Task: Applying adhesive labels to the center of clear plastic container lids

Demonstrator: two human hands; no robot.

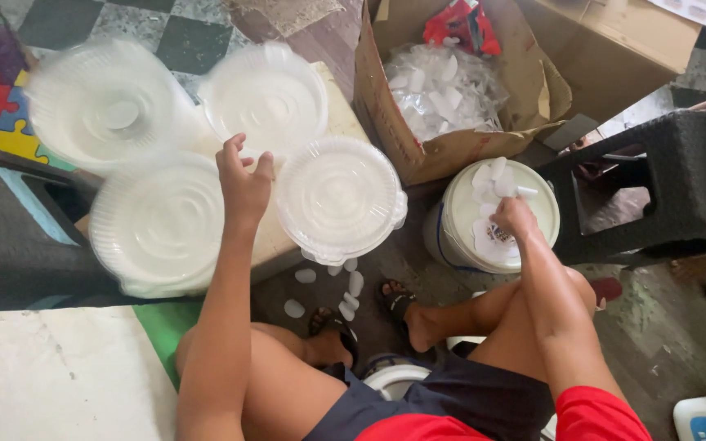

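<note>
My left hand (243,181) reaches out over a low board, fingers spread, among several stacks of clear round plastic lids. It is closest to the top right stack (265,96) and the nearer right stack (339,198). Two more stacks lie at the top left (106,104) and bottom left (158,226). My right hand (513,216) rests on a white bucket lid (463,219) where several small white plastic pieces (492,175) lie; its fingers are curled over them, and I cannot see whether they grip one.
An open cardboard box (459,147) holds a clear bag of small white pieces (443,90) and a red packet (461,24). A dark stool (680,188) stands at the right. Loose white pieces (346,292) lie on the floor by my sandalled feet.
</note>
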